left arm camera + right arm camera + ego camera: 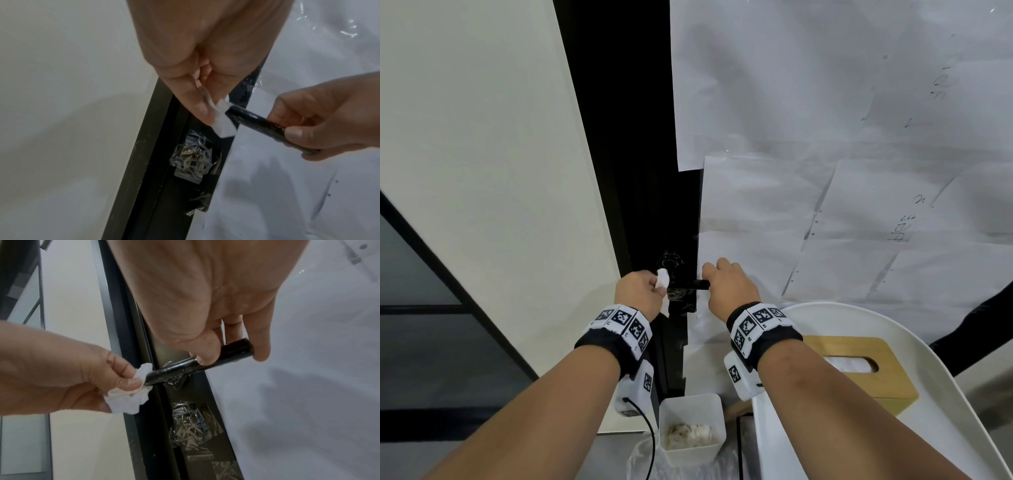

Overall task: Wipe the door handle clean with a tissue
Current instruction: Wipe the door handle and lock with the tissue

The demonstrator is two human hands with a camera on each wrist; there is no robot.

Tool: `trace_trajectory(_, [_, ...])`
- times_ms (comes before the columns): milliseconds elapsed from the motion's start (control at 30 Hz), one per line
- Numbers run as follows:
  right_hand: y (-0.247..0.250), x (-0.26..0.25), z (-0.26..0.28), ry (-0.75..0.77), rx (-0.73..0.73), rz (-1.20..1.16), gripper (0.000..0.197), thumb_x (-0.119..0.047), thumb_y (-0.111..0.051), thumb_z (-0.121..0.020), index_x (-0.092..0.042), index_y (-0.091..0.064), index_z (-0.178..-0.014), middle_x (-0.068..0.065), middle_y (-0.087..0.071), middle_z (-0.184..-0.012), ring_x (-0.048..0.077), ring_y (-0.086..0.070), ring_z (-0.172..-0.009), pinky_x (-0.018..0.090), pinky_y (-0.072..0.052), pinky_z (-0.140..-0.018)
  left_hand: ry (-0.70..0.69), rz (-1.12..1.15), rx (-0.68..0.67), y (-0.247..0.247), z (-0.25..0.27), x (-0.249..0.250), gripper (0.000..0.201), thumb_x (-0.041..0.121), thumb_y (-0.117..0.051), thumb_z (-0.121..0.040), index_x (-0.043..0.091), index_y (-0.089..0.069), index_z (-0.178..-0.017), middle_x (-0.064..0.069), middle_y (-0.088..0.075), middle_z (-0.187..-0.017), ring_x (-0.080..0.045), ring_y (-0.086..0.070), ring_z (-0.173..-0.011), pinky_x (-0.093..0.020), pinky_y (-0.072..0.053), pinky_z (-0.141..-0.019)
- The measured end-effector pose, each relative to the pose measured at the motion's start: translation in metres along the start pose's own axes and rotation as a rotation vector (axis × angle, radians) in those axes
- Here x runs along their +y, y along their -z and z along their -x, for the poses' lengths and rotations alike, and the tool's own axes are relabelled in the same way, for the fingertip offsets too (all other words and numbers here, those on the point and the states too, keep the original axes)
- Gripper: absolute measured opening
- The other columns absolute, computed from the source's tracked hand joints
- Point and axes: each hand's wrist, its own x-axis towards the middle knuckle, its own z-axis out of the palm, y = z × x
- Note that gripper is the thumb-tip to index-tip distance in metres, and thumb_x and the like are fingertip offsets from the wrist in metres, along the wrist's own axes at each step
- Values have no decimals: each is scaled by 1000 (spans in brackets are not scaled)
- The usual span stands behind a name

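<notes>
The black door handle [197, 365] is seen at centre frame in the head view, projecting from the dark door edge. Its free end is gripped by the right hand [727, 286], thumb and fingers curled round the bar, apparently to steady it. A crumpled white tissue [131, 395] is pinched between the thumb and fingers of the left hand [638, 291] and is pressed against the handle's inner end, near the door edge. The step in hand is judged to be the wiping itself, at the end nearest the door. The middle of the bar is exposed; the outer end is covered by the right hand. For the next move, the tissue would need to be drawn along the bar toward the right of the frame, and the right-hand grip shifted so the covered portion can be reached.

A wooden tissue box [866, 366] is noted at lower right, and a white bin [690, 430] holding used tissues at bottom centre.
</notes>
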Motion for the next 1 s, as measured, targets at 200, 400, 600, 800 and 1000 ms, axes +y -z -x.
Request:
trace_trajectory(200, [0,0,0,-6,-3,-1,33,4,-41,-77,-13,-49,-104,9,-48,-103,22,-36,-87,34,-37,-61,-156,119,238,-4,0,1,21,9,-51,-95,8,-69,-104,-8,-53,-105,-14,-48,-80,-19,-37,-71])
trace_trajectory(400, [-1,0,1,-4,24,7,32,3,-42,-79,-13,-49,-105,9,-48,-104,25,-42,-93,34,-36,-62,-186,-198,-49,-12,-21,16,16,11,-54,-87,16,-60,-101,-7,-52,-106,-28,-56,-90,-32,-45,-68])
trace_trajectory(600, [-1,1,0,2,15,11,31,2,-42,-80,-13,-49,-107,10,-48,-106,28,-44,-96,35,-35,-61,-281,-468,-123,-13,-18,33,25,-4,-51,-85,7,-65,-101,-10,-41,-118,-29,-44,-105,-41,-52,-83])
trace_trajectory(800, [-2,4,0,14,14,-8,27,-1,-44,-83,-15,-49,-105,8,-48,-105,27,-44,-96,35,-36,-60,-289,-470,-121,-14,-18,31,26,-4,-49,-84,6,-62,-105,-11,-41,-119,-29,-47,-103,-37,-52,-81])
trace_trajectory(1000, [-2,4,-2,11,8,-10,28,1,-44,-80,-15,-48,-103,8,-47,-102,25,-42,-93,35,-39,-60,-226,-160,-3,-13,-15,8,33,-10,-50,-79,8,-66,-101,-13,-53,-108,-22,-51,-74,-27,-43,-66])
